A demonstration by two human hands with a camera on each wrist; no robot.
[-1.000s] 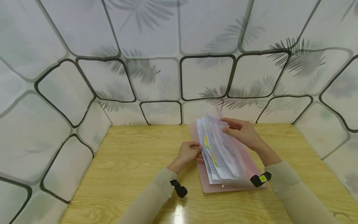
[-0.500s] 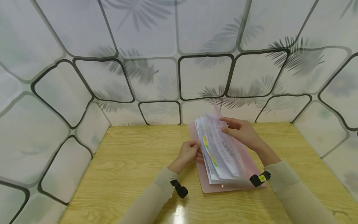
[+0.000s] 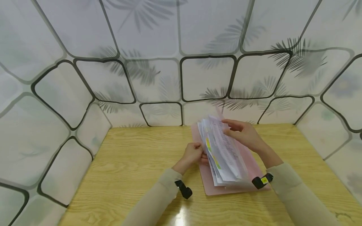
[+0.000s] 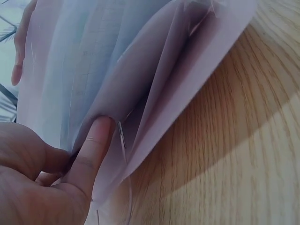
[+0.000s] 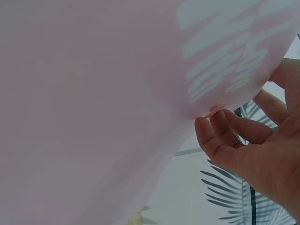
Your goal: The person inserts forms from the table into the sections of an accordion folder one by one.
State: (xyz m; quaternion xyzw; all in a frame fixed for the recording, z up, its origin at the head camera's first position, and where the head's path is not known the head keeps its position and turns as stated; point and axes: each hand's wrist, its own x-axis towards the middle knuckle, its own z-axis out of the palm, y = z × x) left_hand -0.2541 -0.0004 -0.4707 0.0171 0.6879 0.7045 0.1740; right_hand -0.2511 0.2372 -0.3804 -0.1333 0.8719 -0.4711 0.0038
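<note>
A pink document folder [image 3: 210, 189] lies on the table with its translucent cover [image 5: 117, 93] raised. Inside is a stack of white papers [image 3: 223, 169], a few with yellow and green marks. At the left edge my left hand [image 3: 193, 153] pinches sheets between thumb and fingers; in the left wrist view, one finger [image 4: 91, 150] lies along a pinkish layer. Beside it runs a thin cord [image 4: 123, 145] with a metal tip. My right hand [image 3: 246, 135] holds the cover's free edge, near a small orange-pink clasp [image 5: 214, 110]. White lettering [image 5: 225, 51] shows on the cover.
The wood-grain table [image 3: 141, 153] extends around the folder. Pale patterned curtains [image 3: 209, 78] enclose the back and both sides, close behind the folder's far edge. A black wrist camera [image 3: 183, 189] is strapped to the left sleeve, another [image 3: 262, 181] to the right.
My left hand has shifted slightly right, its lower fingers reaching further in under the papers, and the left sheet edges have moved a little. My right hand holds the cover almost unmoved.
</note>
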